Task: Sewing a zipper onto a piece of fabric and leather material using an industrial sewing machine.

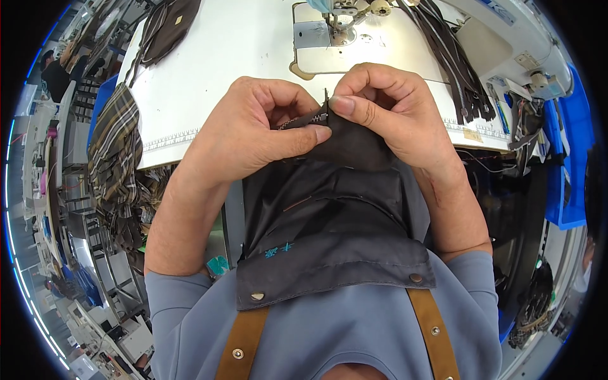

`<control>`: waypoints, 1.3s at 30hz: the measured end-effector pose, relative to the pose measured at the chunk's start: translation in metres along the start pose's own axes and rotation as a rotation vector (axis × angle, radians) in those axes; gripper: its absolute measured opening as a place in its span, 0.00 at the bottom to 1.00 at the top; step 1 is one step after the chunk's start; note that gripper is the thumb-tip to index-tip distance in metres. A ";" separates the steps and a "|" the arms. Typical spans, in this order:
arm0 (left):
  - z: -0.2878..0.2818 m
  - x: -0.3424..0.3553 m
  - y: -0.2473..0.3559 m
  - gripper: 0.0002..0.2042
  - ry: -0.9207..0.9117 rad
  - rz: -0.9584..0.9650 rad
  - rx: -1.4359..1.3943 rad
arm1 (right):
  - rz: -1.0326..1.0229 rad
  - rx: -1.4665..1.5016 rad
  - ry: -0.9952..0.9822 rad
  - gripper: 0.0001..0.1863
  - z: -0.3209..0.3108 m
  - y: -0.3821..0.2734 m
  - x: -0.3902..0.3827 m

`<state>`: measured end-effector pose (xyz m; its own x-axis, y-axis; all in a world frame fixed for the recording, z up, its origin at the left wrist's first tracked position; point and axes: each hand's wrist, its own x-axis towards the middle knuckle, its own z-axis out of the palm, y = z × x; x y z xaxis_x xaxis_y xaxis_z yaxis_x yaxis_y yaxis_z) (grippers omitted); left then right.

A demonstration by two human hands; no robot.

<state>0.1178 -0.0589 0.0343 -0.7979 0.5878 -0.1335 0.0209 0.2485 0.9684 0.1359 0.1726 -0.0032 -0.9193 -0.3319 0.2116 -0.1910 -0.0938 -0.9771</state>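
Note:
Both hands pinch a dark brown fabric piece point(356, 144) just above my lap, at the table's near edge. A short stretch of metal zipper teeth point(320, 118) shows on it between the hands. My left hand point(256, 123) is closed, its thumb lying along the folded edge below the teeth. Thumb and forefinger of my right hand point(394, 107) grip the top corner beside the zipper end. The curled fingers behind the fabric are partly hidden. Below the hands, the fabric hangs in front of my dark apron point(342, 221).
Beyond my hands stands a sewing machine point(343, 37) on the white table point(240, 47). Loose zippers point(453, 63) lie in a bundle at right. A brown fabric piece point(172, 28) rests far left. Plaid fabric point(114, 142) hangs off the left edge. Blue bins point(573, 164) are at right.

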 end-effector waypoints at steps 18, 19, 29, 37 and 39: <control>0.014 0.000 -0.002 0.07 0.149 -0.046 0.187 | -0.507 -0.613 0.015 0.04 -0.002 -0.008 0.000; 0.015 0.001 -0.003 0.07 0.156 -0.019 0.167 | -0.467 -0.596 0.043 0.04 -0.002 -0.006 0.001; 0.012 0.003 -0.011 0.07 0.096 0.019 -0.199 | -0.071 -0.219 0.050 0.09 -0.005 0.010 0.000; 0.008 0.005 -0.011 0.08 0.127 0.010 -0.256 | -0.376 -0.279 0.057 0.08 -0.004 0.012 0.005; 0.008 0.006 -0.012 0.08 0.147 0.010 -0.256 | -0.465 -0.462 0.084 0.08 -0.002 0.007 0.001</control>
<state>0.1178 -0.0521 0.0200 -0.8775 0.4667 -0.1102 -0.1088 0.0302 0.9936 0.1328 0.1732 -0.0099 -0.7253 -0.2778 0.6299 -0.6856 0.2092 -0.6972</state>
